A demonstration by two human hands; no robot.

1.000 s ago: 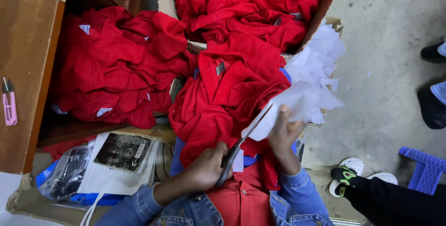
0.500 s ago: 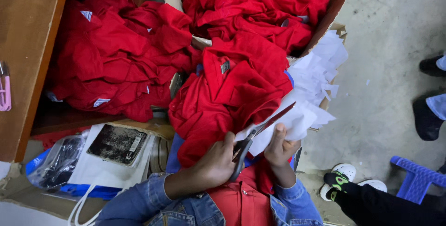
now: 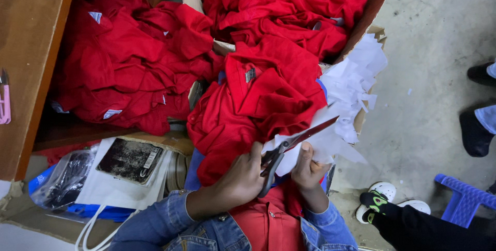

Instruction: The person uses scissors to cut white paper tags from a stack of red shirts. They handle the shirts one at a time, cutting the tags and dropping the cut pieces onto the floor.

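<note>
Since the earlier frame the scissors (image 3: 289, 145) have tilted lower, their blades now pointing up and to the right across the white fabric sheet (image 3: 330, 145). The left hand (image 3: 243, 181) has its fingers curled shut through the scissor handles. The right hand (image 3: 308, 168) pinches the sheet's near edge, thumb on top. Both work just below the red shirt (image 3: 258, 101) draped over the lap, beside a cardboard box (image 3: 369, 18) heaped with more red garments.
</note>
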